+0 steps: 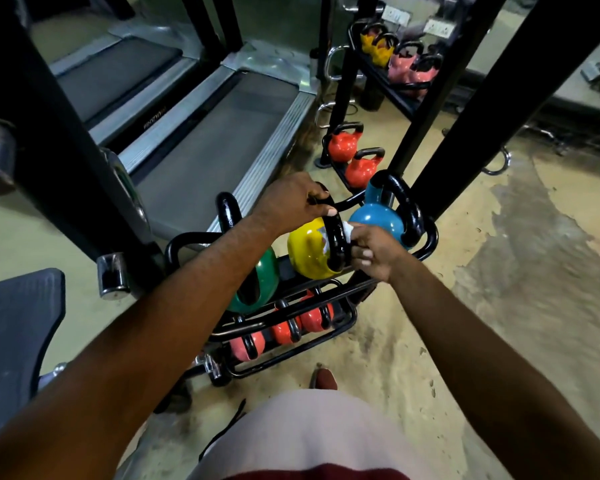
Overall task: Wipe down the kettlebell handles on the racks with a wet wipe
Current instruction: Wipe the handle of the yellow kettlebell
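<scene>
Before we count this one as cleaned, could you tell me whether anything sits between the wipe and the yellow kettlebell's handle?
Nothing visible does: the right hand holds the wet wipe against the yellow kettlebell's handle. The left hand grips that handle further along, clear of the wipe.

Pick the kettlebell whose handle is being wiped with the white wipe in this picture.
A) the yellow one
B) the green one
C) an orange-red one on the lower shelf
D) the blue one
A: the right hand pinches the wipe against the black handle of the yellow kettlebell, while the left hand grips the top of that handle.
</scene>
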Tool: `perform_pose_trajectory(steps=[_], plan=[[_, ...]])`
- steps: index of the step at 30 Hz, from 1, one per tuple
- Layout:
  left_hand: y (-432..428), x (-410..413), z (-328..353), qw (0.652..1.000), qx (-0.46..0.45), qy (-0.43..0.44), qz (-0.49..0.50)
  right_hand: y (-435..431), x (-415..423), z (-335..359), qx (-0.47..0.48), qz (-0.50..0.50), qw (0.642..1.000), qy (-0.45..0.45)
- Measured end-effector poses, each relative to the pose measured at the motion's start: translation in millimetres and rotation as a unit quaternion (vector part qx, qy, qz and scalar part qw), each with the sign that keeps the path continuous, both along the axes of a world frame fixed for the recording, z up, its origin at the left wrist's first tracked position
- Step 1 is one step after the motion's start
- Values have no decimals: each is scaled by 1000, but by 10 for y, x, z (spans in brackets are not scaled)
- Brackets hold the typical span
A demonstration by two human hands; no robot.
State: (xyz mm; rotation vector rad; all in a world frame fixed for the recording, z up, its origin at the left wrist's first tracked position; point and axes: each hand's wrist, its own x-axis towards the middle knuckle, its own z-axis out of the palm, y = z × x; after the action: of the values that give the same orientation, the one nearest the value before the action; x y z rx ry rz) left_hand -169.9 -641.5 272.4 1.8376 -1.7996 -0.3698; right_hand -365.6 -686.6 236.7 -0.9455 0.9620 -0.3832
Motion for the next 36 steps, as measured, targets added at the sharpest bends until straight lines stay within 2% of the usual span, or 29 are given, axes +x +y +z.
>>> perform_pose_trajectory(steps=[6, 8, 10, 12, 14, 16, 17, 18, 20, 21, 22, 24, 25, 26, 28, 30, 36], plan=[[9, -3, 10, 1000, 6, 5, 4, 48, -127, 12, -62, 5, 998, 32], [-6, -5, 9, 1000, 8, 10, 9, 264, -321, -122, -121, -2, 992, 47], [-21, -4, 10, 1000, 3, 13, 12, 518, -406, -193, -220, -25, 973, 59], [-23, -9, 18, 1000, -5, 20, 15, 670, -362, -248, -356, -72, 925, 109], [-13, -18, 21, 999, -13, 34, 18, 695, -232, -296, -514, -113, 823, 213], [-2, -24, 16, 998, -16, 48, 21, 673, -46, -290, -614, -126, 722, 292], [5, -29, 15, 998, -14, 52, 21, 665, 43, -254, -634, -129, 696, 312], [11, -33, 14, 998, -10, 54, 22, 655, 111, -233, -636, -133, 689, 321], [15, -41, -1, 998, -6, 55, 26, 644, 147, -194, -609, -155, 720, 296], [14, -41, -11, 998, -7, 53, 27, 625, 121, -193, -586, -164, 747, 266], [16, -40, -14, 999, -6, 48, 25, 598, 84, -180, -542, -167, 793, 222], [18, -32, -9, 999, -4, 37, 22, 474, 29, -168, -354, -152, 917, 106], [16, -27, -1, 999, -2, 33, 21, 402, 23, -138, -239, -136, 960, 51], [19, -24, 11, 999, 0, 31, 22, 320, 18, -106, -143, -113, 983, 17], [22, -33, 26, 1000, 1, 21, 21, 246, -5, -25, -55, -66, 996, 2], [29, -47, 24, 1000, 8, -5, 12, 287, -80, -13, -64, -33, 997, 6], [62, -212, -83, 994, -44, -99, 21, 501, -395, -167, -230, -56, 969, 71]])
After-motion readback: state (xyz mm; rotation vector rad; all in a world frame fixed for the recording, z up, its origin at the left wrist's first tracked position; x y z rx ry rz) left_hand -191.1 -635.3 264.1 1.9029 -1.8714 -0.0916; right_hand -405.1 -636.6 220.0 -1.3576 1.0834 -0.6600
